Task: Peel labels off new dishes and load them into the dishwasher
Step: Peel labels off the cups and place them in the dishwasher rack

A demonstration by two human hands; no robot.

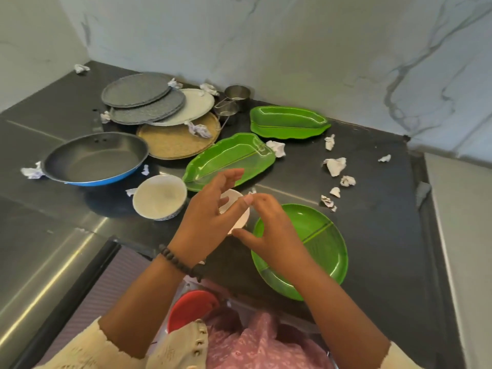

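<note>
Dark countertop carries all items. One blue-sided frying pan, nothing in it, serves as reference. Behind and right of the pan: four round mats, overlapped; a crumpled paper scrap lies on the lowest, tan one. Right of the pan: three green leaf-pattern plates, two long, one round, all bare. Two steel cups stand behind the mats. One white bowl, nothing inside, sits just front-right of the pan. About fifteen crumpled label scraps lie scattered. Right of that bowl, the left hand holds a small white bowl, fingers spread; the right hand pinches at its rim, what it pinches unclear.
</note>
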